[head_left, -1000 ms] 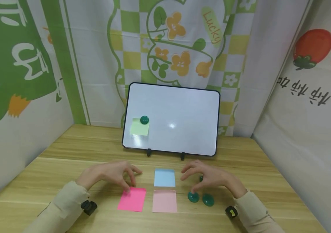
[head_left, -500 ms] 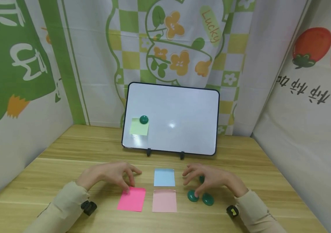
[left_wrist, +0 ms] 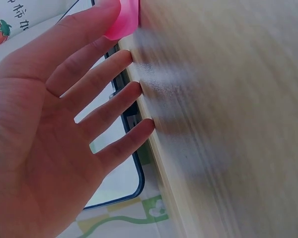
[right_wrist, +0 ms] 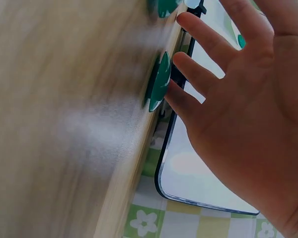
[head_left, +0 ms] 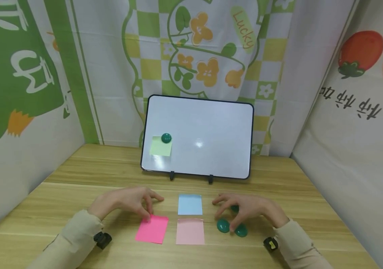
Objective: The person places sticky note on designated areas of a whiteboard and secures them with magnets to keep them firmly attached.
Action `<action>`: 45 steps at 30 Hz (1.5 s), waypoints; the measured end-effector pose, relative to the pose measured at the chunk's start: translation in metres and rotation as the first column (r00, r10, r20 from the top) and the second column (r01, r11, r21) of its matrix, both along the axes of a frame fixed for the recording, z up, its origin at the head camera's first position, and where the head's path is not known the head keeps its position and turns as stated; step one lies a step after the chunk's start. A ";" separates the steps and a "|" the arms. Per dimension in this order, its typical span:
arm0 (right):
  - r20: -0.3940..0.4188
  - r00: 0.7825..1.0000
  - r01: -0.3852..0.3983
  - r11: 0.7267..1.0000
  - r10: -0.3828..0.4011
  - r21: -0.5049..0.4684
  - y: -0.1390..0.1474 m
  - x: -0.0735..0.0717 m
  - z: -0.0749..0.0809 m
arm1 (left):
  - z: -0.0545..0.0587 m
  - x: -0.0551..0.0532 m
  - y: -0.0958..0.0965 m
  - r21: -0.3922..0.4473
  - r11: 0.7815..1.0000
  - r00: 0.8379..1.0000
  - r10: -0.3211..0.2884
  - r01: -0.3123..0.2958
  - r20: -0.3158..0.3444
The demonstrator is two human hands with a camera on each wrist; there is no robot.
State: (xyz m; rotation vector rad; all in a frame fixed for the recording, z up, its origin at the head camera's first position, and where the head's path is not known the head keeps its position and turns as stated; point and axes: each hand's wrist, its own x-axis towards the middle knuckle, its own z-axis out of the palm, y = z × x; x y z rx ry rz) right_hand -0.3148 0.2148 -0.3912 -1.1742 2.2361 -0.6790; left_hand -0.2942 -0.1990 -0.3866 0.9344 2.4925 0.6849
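Left hand [head_left: 129, 200] on the bright pink note [head_left: 152, 231], right hand [head_left: 247, 207] over the green magnets [head_left: 223, 225].
From the left, I have thumb and forefinger pinching that note's far edge at the wooden table [head_left: 110, 160] – the other fingers spread. Behind stands the whiteboard [head_left: 205, 127], bearing a light green note [head_left: 159, 149] under one round magnet [head_left: 166, 138]. A blue note [head_left: 190, 204] lies mid-table, a pale pink note [head_left: 190, 232] just nearer me. Then three magnets – one partly hidden behind the right hand, whose fingers are parted and loosely bent; I can't tell whether its thumb touches the magnet beneath.
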 end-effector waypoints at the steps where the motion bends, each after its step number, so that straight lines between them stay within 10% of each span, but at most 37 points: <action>1: 0.009 1.000 0.001 1.000 -0.001 0.003 0.000 0.000 0.000 | 0.000 -0.001 0.000 0.001 1.000 1.000 -0.002 0.002 0.000; 45: -0.067 0.997 0.029 0.999 -0.026 0.035 -0.005 0.003 -0.003 | 0.001 -0.002 0.002 -0.002 1.000 1.000 0.001 -0.001 -0.024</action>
